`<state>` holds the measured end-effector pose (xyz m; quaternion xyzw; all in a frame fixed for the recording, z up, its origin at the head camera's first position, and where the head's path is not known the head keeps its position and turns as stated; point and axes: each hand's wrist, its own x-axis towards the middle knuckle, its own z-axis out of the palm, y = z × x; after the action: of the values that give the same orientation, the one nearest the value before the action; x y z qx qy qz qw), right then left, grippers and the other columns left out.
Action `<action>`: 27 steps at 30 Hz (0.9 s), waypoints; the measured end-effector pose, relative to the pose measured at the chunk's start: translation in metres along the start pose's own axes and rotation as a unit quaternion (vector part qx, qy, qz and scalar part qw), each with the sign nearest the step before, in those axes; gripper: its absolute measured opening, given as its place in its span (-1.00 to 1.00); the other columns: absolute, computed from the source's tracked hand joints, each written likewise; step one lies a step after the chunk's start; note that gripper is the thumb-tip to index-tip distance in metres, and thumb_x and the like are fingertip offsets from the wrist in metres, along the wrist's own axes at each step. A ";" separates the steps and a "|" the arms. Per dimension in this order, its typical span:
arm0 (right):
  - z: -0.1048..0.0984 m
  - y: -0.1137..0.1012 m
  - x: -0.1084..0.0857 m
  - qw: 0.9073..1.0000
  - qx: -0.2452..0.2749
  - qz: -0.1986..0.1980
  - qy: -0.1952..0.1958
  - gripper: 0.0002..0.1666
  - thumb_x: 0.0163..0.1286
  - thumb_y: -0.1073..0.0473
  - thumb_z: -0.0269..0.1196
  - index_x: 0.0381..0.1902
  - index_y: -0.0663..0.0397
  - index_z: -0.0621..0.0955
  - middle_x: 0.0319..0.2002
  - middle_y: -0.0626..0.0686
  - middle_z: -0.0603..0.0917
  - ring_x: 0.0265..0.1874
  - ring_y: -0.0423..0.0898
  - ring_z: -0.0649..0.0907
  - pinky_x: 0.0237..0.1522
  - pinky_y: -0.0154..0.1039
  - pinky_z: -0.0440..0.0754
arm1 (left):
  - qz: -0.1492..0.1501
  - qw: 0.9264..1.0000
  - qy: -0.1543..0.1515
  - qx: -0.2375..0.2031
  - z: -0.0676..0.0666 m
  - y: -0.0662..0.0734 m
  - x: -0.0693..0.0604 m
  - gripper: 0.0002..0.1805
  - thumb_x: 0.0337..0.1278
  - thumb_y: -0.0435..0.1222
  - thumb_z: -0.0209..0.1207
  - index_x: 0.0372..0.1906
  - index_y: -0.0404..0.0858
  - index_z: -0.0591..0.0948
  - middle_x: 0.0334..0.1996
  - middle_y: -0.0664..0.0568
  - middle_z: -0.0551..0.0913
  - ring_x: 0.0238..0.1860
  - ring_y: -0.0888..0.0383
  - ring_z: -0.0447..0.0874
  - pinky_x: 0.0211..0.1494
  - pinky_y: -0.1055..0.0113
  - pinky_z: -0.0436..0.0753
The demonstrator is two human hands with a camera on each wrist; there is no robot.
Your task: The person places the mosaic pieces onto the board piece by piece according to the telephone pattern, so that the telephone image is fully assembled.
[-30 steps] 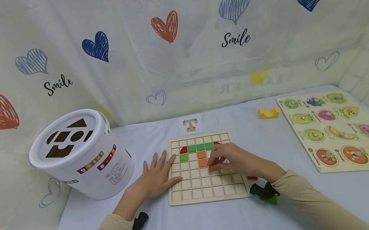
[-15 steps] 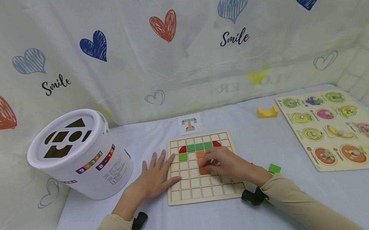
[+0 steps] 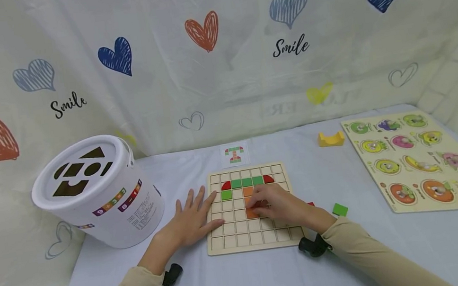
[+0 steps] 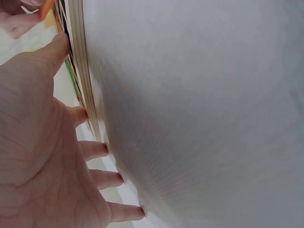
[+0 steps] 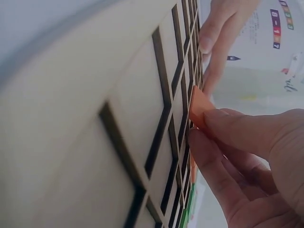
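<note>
A wooden grid board (image 3: 237,241) lies on the table, its upper rows holding red corner pieces, green squares (image 3: 226,195) and a column of orange squares. My left hand (image 3: 189,222) lies with spread fingers at the board's left edge, thumb and index finger touching it. Thumb and fingers of my right hand (image 3: 277,204) pinch an orange square (image 3: 252,213) at the lower end of the orange column. In the right wrist view that orange square (image 5: 199,107) stands tilted against the grid. The right hand partly covers the orange column.
A pattern card (image 3: 234,154) lies behind the board. A white bucket (image 3: 121,208) with shaped holes stands at the left. On the right are a yellow piece (image 3: 331,139), a fruit puzzle board (image 3: 424,162), a green piece (image 3: 340,209) and a partly hidden red piece (image 3: 311,204).
My right hand has moved slightly left with the orange square, to the lower end of the orange column. The upper right red piece and the green piece beside the forearm have come into fuller view.
</note>
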<state>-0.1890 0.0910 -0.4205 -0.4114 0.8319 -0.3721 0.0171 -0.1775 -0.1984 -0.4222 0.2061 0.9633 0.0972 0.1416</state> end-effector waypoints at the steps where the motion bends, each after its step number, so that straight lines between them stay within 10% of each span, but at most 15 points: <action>1: 0.000 0.000 0.000 1.000 -0.005 -0.003 0.000 -0.81 0.28 0.44 0.47 -0.14 0.22 0.81 -0.28 -0.02 0.70 -0.28 -0.18 0.65 -0.20 -0.33 0.68 | 0.000 1.000 0.000 0.001 0.000 0.000 0.000 -0.05 0.50 0.32 -0.05 0.72 -0.10 0.02 0.69 -0.27 -0.15 0.65 -0.41 -0.30 0.48 -0.54 -0.17; 27: 0.000 -0.002 0.002 0.998 -0.049 -0.014 -0.025 -0.85 0.26 0.45 0.47 -0.24 0.18 0.82 -0.25 -0.03 0.71 -0.21 -0.12 0.70 -0.14 -0.32 0.69 | -0.004 1.000 -0.003 0.007 0.002 0.000 0.001 -0.04 0.50 0.33 -0.06 0.72 -0.10 0.01 0.69 -0.26 -0.16 0.65 -0.40 -0.31 0.48 -0.54 -0.16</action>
<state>-0.1895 0.0889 -0.4189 -0.4330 0.8423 -0.3206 0.0125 -0.1780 -0.1980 -0.4239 0.2040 0.9643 0.0894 0.1435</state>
